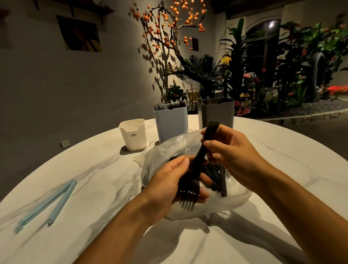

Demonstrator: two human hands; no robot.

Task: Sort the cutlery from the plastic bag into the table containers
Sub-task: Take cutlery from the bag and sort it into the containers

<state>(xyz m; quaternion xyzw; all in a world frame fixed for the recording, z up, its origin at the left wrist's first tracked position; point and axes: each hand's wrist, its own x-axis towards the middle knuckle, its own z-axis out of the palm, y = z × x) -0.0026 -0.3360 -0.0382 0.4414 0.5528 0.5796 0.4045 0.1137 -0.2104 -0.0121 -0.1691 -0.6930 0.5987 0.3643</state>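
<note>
1. Both forearms reach in from the near edge of the table [268,148] and meet above its middle, over the plastic bag [158,151].
2. The left hand [173,181] is curled round the tine end of a bundle of black forks [197,162], thumb on top, fingers wrapped beneath; the tines point toward the near edge.
3. The right hand [228,150] pinches the upper handles of the same bundle between thumb and fingers, wrist bent inward; the bundle slants up toward the far edge.
4. The plastic bag lies open under the hands, with more dark cutlery [217,177] inside it.
5. Just beyond the bag stand a pale blue container [170,123] with fork tips showing above its rim and a grey container [218,111] with dark handles showing.
6. A smaller white container [132,134] stands left of the blue one, near the far left edge.
7. A light blue bag clip [50,202] lies open near the left edge, well apart from the bag.
</note>
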